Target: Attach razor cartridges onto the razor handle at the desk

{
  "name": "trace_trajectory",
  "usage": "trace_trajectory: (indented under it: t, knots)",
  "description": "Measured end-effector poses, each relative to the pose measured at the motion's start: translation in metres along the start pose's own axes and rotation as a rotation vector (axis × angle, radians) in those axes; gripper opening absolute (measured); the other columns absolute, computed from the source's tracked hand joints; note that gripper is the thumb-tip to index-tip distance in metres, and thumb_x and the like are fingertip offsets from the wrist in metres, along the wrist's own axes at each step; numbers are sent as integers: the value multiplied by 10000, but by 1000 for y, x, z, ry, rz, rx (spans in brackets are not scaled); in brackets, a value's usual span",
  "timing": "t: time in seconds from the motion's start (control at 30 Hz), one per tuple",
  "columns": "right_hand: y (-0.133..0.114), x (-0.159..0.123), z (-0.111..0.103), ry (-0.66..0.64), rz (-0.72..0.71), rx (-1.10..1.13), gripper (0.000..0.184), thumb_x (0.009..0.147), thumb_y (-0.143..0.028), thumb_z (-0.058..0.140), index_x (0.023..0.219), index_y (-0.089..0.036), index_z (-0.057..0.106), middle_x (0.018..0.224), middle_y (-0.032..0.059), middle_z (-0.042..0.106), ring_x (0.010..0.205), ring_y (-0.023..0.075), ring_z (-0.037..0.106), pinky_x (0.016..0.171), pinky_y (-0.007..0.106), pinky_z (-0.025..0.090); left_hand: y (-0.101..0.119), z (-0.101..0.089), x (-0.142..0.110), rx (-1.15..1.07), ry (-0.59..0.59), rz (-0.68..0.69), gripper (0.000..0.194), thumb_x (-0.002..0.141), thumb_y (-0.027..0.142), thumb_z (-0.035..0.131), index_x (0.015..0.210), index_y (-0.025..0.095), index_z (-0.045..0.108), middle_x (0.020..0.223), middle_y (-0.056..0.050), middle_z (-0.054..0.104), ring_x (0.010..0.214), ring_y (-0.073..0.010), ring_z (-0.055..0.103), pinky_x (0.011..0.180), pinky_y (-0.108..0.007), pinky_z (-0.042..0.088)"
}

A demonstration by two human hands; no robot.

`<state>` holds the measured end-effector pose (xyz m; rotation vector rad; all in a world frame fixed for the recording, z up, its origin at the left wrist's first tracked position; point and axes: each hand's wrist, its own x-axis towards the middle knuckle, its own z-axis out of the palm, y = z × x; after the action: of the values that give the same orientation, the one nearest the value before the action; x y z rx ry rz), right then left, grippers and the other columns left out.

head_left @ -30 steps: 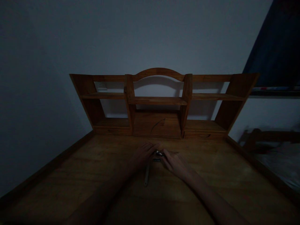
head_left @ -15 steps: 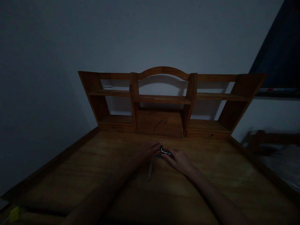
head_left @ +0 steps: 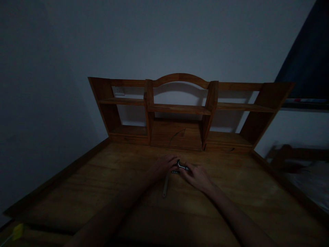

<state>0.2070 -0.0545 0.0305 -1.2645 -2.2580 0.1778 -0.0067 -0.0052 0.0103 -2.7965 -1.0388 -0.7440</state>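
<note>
In dim light, both my hands rest on a wooden desk (head_left: 102, 192) near its middle. My left hand (head_left: 161, 167) and my right hand (head_left: 196, 176) meet around a small metal piece (head_left: 181, 166), their fingers closed on it. A pale strap (head_left: 165, 186) runs from that piece back toward me, flat on the desk. What the metal piece is, I cannot make out.
A wooden shelf unit (head_left: 180, 109) with an arched top stands at the back of the desk against a pale wall. Raised wooden rails (head_left: 64, 175) edge the desk on both sides. A dark curtain (head_left: 305, 58) hangs at the upper right. Something yellow (head_left: 16, 231) shows at the lower left.
The hands have stayed together on the metal piece. The view has shifted slightly, so the desk and shelf sit a little further right in the picture than a second ago.
</note>
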Motion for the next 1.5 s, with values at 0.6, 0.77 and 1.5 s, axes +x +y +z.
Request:
trace_trajectory:
  t: [0.6,0.77,1.5]
  knots:
    - [6,3,0,68,101,-7,410,955,-468,310,996,-201,618,764,56,709,700,206,668,620,256,378,17,18,13,-1203,234,-481,413,881,445,490,1124,138,622,1097,-106,665,973,-221,635,882,-376,491]
    - [3,2,0,41,89,29,429,953,-476,305,971,-194,628,761,64,700,668,195,654,597,253,376,20,12,14,-1253,199,-543,364,759,459,652,901,128,702,825,-67,712,750,-185,659,772,-326,516]
    - [23,13,27,-140,411,1002,529,803,-649,465,580,-170,490,440,-48,369,364,71,307,371,222,161,12,23,11,-1604,147,-667,401,767,471,642,837,79,686,718,-91,681,595,-166,634,628,-302,500]
